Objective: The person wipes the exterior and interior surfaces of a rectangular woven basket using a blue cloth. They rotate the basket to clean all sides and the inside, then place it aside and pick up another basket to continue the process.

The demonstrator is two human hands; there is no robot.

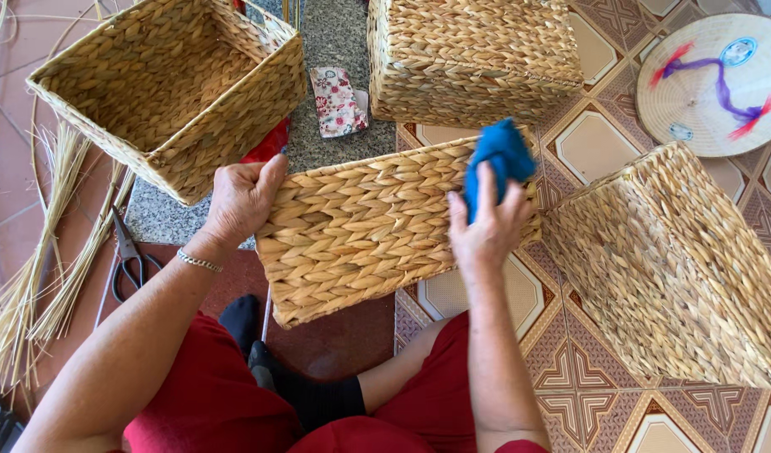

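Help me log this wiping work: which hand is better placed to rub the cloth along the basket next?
Right. The right hand already presses the blue cloth against the woven basket side, while the left hand grips the basket's left edge, probably steadying it.

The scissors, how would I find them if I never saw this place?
Start at the open woven basket at top left. Look below it, beside the left hand's wrist: black-handled scissors lie on the floor by loose straw. Nothing else nearby is metal.
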